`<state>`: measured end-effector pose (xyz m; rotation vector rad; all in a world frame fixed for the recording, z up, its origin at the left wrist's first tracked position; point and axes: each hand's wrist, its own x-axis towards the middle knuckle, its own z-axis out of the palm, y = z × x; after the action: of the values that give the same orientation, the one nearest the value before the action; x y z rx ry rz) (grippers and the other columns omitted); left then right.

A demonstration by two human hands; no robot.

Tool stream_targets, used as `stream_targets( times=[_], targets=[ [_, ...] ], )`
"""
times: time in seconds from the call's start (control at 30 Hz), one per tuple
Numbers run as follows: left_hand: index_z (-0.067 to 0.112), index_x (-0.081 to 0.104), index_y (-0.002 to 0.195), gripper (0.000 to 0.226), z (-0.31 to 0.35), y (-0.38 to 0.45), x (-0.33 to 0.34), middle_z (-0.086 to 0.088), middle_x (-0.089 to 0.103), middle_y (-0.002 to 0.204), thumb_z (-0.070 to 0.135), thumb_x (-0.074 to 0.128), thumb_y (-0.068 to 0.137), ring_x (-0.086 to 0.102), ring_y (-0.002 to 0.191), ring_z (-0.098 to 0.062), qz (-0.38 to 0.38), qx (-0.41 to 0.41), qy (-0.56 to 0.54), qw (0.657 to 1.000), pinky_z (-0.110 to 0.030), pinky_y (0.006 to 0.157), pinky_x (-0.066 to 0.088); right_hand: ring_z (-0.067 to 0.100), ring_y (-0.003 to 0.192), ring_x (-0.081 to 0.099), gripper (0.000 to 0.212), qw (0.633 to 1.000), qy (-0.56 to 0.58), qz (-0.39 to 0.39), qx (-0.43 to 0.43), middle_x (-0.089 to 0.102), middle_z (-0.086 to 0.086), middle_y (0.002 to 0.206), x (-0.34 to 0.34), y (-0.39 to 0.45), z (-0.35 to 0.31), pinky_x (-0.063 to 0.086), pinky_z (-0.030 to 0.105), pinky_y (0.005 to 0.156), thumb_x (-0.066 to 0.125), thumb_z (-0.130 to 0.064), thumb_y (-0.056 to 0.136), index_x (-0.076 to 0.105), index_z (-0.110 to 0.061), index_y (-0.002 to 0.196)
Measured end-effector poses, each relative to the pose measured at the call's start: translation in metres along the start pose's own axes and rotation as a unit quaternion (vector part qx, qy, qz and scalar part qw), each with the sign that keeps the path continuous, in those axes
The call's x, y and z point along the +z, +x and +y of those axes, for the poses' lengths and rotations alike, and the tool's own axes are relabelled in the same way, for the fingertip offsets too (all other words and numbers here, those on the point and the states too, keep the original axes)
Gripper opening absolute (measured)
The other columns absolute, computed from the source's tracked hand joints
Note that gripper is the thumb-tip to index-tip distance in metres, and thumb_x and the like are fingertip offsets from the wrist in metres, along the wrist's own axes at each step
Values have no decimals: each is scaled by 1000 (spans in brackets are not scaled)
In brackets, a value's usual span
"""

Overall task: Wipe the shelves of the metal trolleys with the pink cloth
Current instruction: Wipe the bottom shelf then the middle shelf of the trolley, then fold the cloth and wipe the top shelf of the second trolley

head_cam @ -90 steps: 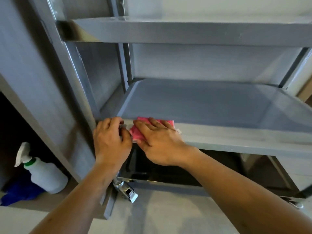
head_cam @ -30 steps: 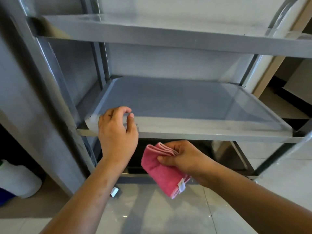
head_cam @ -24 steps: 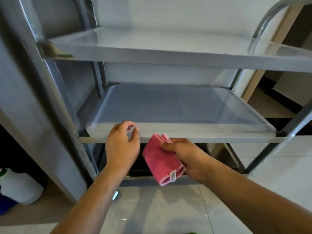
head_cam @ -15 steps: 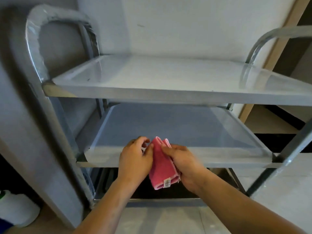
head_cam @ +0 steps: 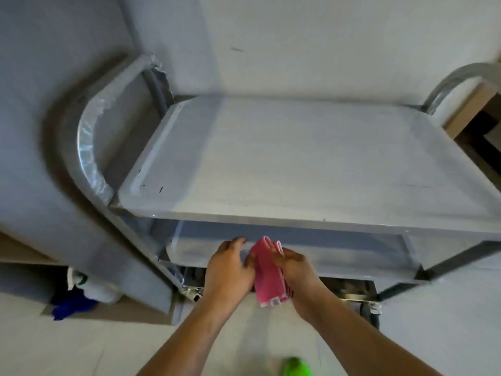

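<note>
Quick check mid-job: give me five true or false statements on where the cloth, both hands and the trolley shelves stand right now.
1. The cloth lies flat on the top shelf. False: it is held in the air in front of the middle shelf.
2. Both hands hold the cloth. True: the left hand and right hand grip it from either side.
3. The cloth is folded. True.
4. A spray bottle stands on the top shelf. False: the bottle sits low at the left, beside a blue rag.
5. The left hand grips the trolley handle. False: it is on the cloth.
</note>
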<state>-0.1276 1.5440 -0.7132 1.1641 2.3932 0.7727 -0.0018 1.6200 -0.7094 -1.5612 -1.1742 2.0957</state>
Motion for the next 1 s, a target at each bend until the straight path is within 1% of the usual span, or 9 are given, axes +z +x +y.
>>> stream_targets(
  times=[0.07,0.17,0.33,0.5,0.57,0.67,0.77,0.87,1.0],
  targets=[
    [23,53,140,45,11,-24,-22,-1,60,137,36,59,97,64,112,-17,-21,-11,1,1000,-22,86,44,37,97,74,30,1000,3,2,13,76,16,109,1,-33,-5,58,36,65,66,-34,99,67,-17,124],
    [21,53,140,46,28,-55,-60,-6,59,138,31,58,96,60,118,-23,-43,-21,15,999,-33,96,47,38,102,72,28,1000,-4,21,14,76,14,107,9,-81,-15,55,38,73,67,-38,98,71,-18,119],
    [24,53,139,45,60,-105,-130,-5,59,135,36,58,96,60,117,-24,-52,-13,22,998,-36,93,50,31,82,72,30,999,16,36,-3,78,15,100,30,-171,-36,53,37,67,75,-44,90,77,-18,104],
    [19,55,139,47,97,-147,-201,-9,61,135,43,55,97,57,123,-27,-41,28,28,998,-36,97,45,41,106,71,40,999,26,22,-31,76,17,106,50,-260,-62,56,54,97,75,-48,88,75,-15,111],
    [18,55,138,46,113,-164,-226,-9,62,135,42,54,99,57,123,-27,-47,38,16,998,-37,99,45,40,109,69,42,999,35,14,-34,75,16,111,56,-293,-71,53,58,101,75,-48,87,73,-17,115],
    [16,57,134,43,132,-188,-255,-6,65,131,40,54,99,59,119,-26,-53,37,3,998,-33,93,46,36,109,69,39,999,32,6,-25,73,15,116,60,-333,-84,54,56,100,70,-45,92,68,-17,120],
    [20,64,119,30,151,-211,-275,2,70,105,39,57,97,66,101,-21,-64,3,-63,996,-24,72,45,34,109,71,30,997,65,3,-27,75,14,114,64,-367,-91,56,50,100,68,-34,98,70,-14,119],
    [24,64,108,24,166,-232,-285,8,67,94,43,59,94,67,94,-18,-75,-30,-128,988,-35,81,56,31,103,73,28,995,91,-12,-41,76,14,111,61,-395,-92,61,44,91,62,-29,102,71,-11,121],
    [26,66,114,31,187,-254,-294,3,71,105,48,62,92,69,93,-18,-91,-87,-211,969,-41,85,60,36,103,73,32,993,107,-25,-50,76,16,110,52,-426,-90,59,56,91,61,-36,102,72,-11,120]
  ],
)
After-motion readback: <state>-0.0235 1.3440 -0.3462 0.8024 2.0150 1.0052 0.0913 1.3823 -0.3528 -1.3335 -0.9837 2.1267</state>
